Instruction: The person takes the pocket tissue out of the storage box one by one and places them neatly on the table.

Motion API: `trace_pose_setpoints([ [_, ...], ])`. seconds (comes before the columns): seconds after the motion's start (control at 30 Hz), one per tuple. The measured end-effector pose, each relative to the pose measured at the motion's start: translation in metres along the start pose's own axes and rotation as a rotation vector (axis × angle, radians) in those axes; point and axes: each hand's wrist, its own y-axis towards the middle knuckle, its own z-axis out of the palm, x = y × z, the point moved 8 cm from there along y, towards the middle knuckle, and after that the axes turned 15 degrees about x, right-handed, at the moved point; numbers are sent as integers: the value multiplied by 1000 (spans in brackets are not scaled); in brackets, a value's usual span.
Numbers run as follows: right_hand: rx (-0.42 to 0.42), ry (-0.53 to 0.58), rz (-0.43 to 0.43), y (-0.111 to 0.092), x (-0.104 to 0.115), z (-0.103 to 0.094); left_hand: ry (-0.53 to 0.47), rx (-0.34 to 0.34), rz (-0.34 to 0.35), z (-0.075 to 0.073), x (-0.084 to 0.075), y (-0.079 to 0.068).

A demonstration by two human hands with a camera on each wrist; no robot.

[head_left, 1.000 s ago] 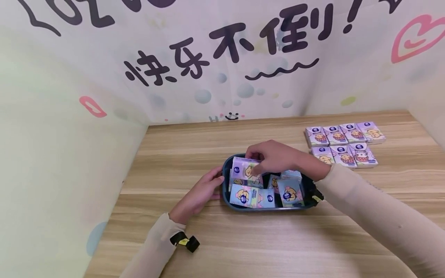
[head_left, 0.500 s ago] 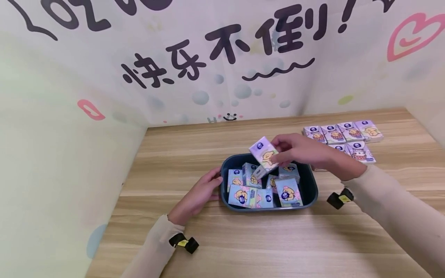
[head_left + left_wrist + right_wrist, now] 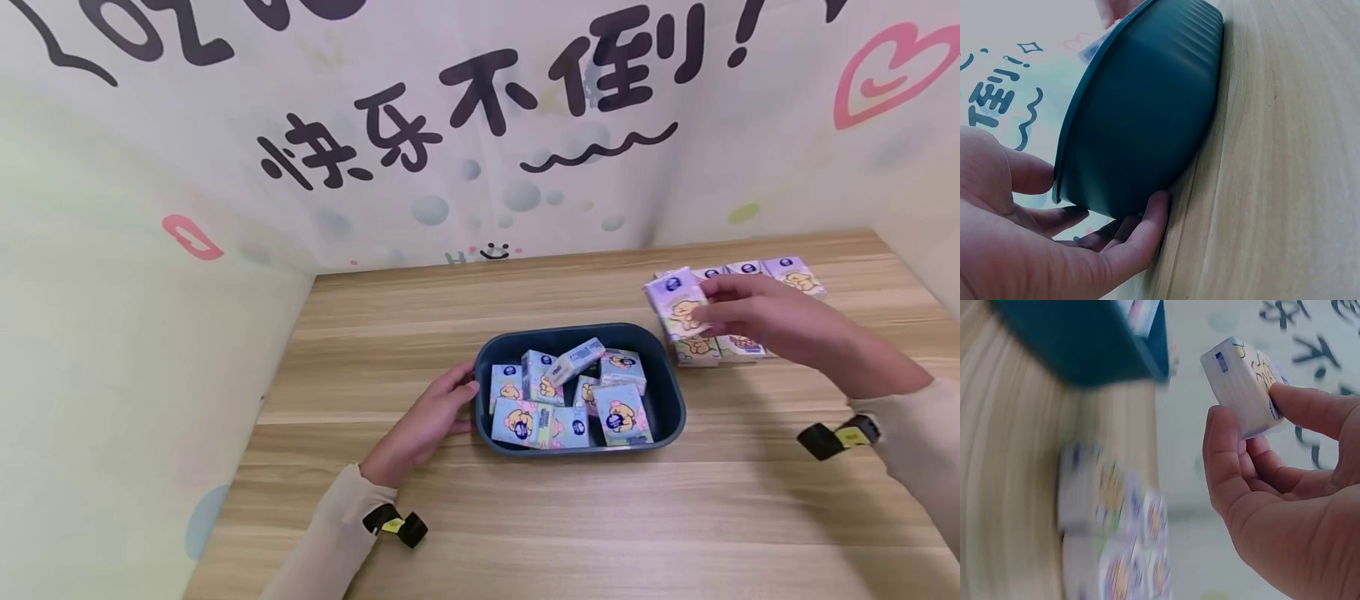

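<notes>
My right hand (image 3: 780,321) pinches a purple pack of pocket tissues (image 3: 678,304) with a cartoon puppy on it, between thumb and fingers. It holds the pack above the left end of the purple packs on the table. In the right wrist view this tissue pack (image 3: 1244,387) shows its white side. At the left end of a dark blue-green bin (image 3: 585,451), my left hand (image 3: 423,417) grips the wall. The left wrist view shows the thumb by the rim and fingers bent against the bin's outside (image 3: 1135,119). Several blue tissue packs (image 3: 622,414) lie jumbled inside.
Purple tissue packs (image 3: 795,279) stand in two rows at the right back of the wooden table (image 3: 525,525), partly hidden by the right hand. A printed cloth (image 3: 375,208) hangs behind the table. Pale walls rise at both sides.
My right hand has lifted the purple tissue pack out of the bin and carried it right, over the rows. A blue pack now lies slanted in the bin. The left hand stays put.
</notes>
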Motion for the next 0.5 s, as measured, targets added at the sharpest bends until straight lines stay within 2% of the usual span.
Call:
trace_pose_setpoints([
  [0.07,-33,69,-19,-8,-15,-15,0,1,-1,0,0,0],
  [0.2,-93,283,-87,-25,-47,-42,14,-2,-1,0,-2,-1],
  [0.27,-117,395,-88,-34,-64,-54,22,-4,-2,-1,-2,-2],
  [0.5,-159,612,20,-62,-114,-86,29,8,0,-2,-2,-1],
])
